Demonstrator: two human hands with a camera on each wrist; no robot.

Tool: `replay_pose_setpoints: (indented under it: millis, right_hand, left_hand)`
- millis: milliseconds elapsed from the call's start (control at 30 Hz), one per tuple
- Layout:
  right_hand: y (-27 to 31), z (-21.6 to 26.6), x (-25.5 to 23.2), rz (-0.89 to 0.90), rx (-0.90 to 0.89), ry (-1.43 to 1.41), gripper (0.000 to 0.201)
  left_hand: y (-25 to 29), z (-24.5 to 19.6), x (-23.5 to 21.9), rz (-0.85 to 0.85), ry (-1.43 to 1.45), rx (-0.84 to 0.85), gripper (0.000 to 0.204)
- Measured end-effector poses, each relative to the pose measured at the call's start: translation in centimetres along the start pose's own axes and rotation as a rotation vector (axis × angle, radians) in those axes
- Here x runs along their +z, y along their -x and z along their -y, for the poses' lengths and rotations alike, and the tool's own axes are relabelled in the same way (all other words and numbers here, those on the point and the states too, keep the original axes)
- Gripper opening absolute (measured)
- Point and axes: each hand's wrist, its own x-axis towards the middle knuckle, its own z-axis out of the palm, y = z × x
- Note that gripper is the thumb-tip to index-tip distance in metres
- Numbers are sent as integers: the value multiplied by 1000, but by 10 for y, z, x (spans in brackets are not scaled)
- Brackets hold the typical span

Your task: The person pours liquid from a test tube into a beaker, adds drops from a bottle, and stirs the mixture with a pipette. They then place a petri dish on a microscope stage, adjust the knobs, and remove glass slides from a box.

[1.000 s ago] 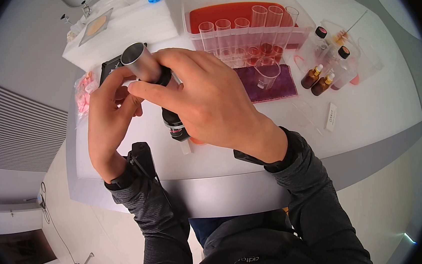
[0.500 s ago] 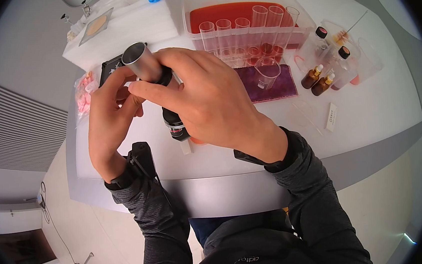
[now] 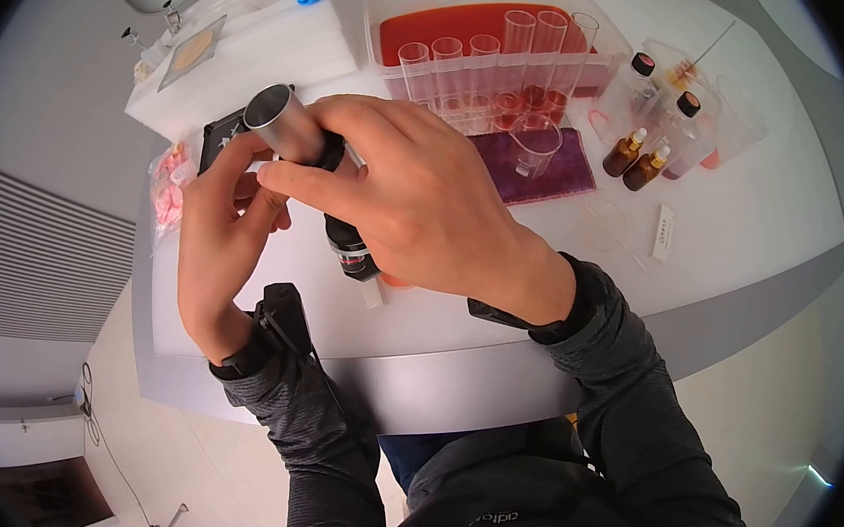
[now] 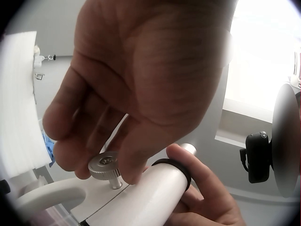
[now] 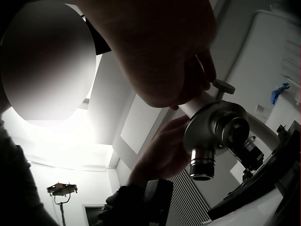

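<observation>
A microscope with a white tube (image 4: pixel 146 200) stands in front of me, its bare metal eyepiece sleeve (image 3: pixel 281 125) pointing up toward the head camera. My right hand (image 3: pixel 425 188) curls round the tube by its black ring (image 4: pixel 176 165). On the left side my left hand (image 3: pixel 214 236) has thumb and fingertips at a knurled silver knob (image 4: pixel 106 165). Another knob (image 5: pixel 223 86) shows in the right wrist view, with an objective (image 5: pixel 202 165) on the nosepiece below. The hands hide much of the microscope in the head view.
Behind are a rack with several test tubes (image 3: pixel 448 65) and a plastic tub of red liquid (image 3: pixel 613 36). A glass beaker (image 3: pixel 536 143) stands on a purple cloth (image 3: pixel 575 175). Brown dropper bottles (image 3: pixel 645 169) and clear bottles stand right. White foam (image 3: pixel 313 47) lies back left.
</observation>
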Motion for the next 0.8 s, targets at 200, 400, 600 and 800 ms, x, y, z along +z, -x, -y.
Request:
replay_pose_setpoints:
  millis: [200,400,600,800]
  right_hand:
    - [1,-1,0,7,-6,20,43]
    - [1,0,-1,13,-7,8,43]
    - [1,0,1,1,5,11,44]
    - [0,0,2,-3,14,19,45]
  left_hand:
    - [2,5,1,34,47,32,25]
    - [2,7,-1,45,68,8,25]
    - [2,4,-2,30,55,-18,24]
    - [2,0,-2,2,7,-23,24]
